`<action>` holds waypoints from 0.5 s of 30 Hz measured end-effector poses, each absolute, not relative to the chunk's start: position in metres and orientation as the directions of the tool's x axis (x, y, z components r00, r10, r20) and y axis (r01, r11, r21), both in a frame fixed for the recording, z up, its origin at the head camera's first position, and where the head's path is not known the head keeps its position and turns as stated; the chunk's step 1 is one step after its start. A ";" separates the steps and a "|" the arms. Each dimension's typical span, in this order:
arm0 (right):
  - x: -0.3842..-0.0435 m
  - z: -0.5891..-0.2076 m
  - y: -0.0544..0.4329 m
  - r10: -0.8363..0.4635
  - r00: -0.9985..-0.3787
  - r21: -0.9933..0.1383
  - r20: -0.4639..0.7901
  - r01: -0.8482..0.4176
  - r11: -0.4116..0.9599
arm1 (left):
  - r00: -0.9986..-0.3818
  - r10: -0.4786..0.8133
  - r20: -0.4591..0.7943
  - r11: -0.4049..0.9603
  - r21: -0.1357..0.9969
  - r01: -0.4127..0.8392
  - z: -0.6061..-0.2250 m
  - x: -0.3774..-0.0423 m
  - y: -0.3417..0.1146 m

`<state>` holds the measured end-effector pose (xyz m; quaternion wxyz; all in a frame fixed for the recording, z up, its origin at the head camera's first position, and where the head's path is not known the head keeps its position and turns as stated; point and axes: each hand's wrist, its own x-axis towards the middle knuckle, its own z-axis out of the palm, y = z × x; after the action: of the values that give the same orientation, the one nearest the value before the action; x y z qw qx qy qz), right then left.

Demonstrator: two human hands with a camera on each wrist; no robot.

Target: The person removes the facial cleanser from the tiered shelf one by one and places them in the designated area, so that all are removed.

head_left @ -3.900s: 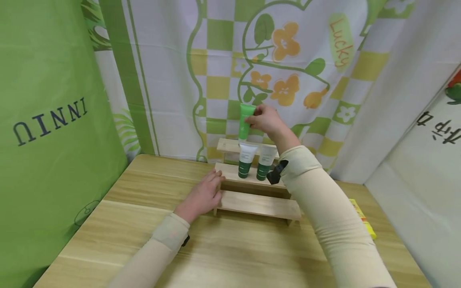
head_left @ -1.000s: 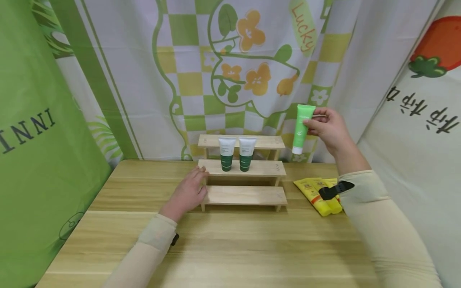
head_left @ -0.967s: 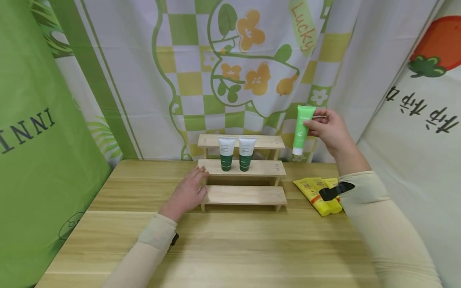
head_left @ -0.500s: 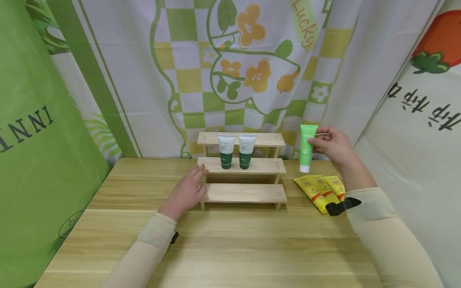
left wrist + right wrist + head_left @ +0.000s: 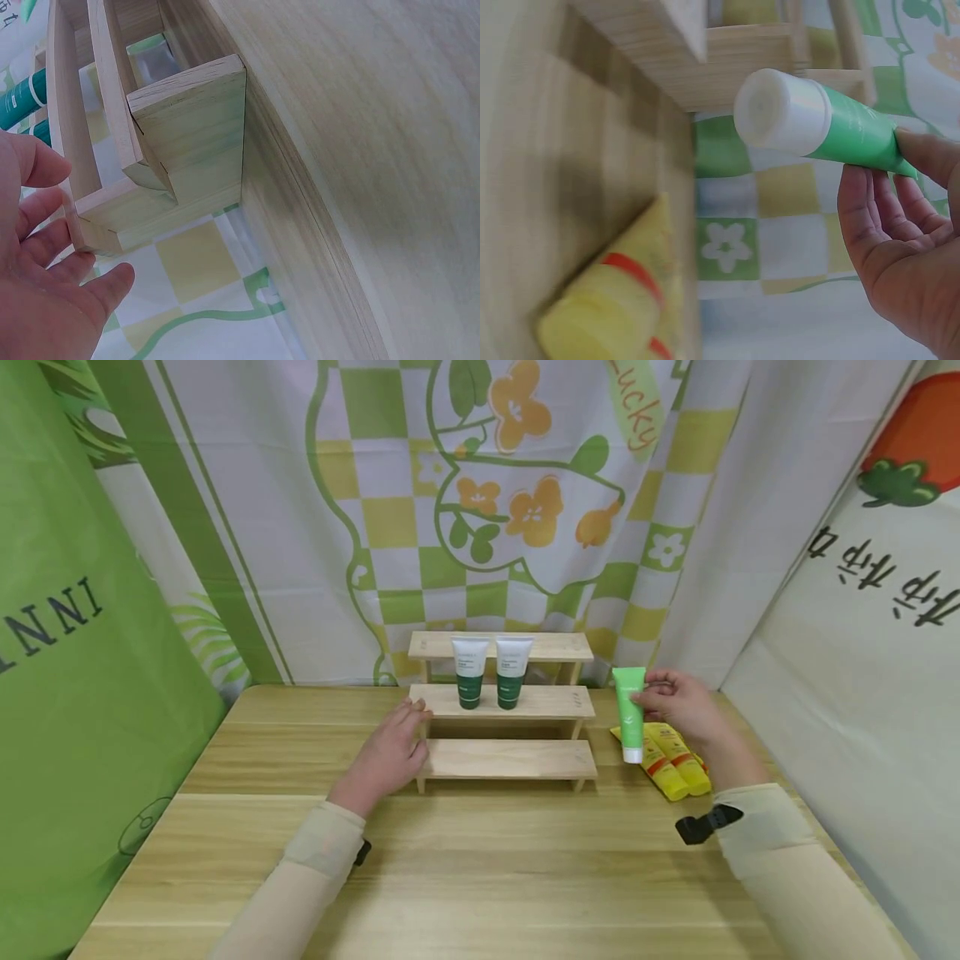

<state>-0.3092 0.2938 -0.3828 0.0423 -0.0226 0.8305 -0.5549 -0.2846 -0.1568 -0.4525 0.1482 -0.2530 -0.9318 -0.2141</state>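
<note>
My right hand (image 5: 686,706) pinches a bright green squeeze tube (image 5: 630,714) near its flat upper end, white cap pointing down. In the right wrist view the thumb presses one side of the green tube (image 5: 862,135) and the fingers the other. Two white-and-dark-green tubes (image 5: 469,672) stand side by side, caps down, on the middle step of a three-step wooden rack (image 5: 510,758). My left hand (image 5: 382,756) rests its fingers against the rack's left end. In the left wrist view those fingertips touch the end of a board of the rack (image 5: 191,127).
Several yellow tubes (image 5: 667,768) with red bands lie on the wooden table (image 5: 480,868) right of the rack, partly behind the green tube and right hand. A patterned curtain (image 5: 390,527) hangs behind, with a green cloth (image 5: 67,710) at left and a white one (image 5: 877,693) at right.
My right hand has carried the green tube from above the rack's top step to the right, then lowered it in front of the yellow tubes. The left hand stays at the rack's end.
</note>
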 end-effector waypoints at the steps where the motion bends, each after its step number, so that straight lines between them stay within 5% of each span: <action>1: -0.308 -0.387 0.294 -0.085 -0.995 -0.918 -0.055 0.017 0.397 | -0.828 0.410 0.383 0.781 0.322 0.535 -0.453 -0.284 -0.157; 15: -0.303 -0.433 0.284 -0.068 -0.992 -0.868 -0.103 0.056 0.494 | -0.835 0.405 0.373 0.782 0.332 0.528 -0.450 -0.282 -0.157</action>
<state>-0.3030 0.2841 -0.4332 0.0616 -0.0033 0.8620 -0.5032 -0.2820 -0.1567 -0.4495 0.1418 -0.2499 -0.9332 -0.2159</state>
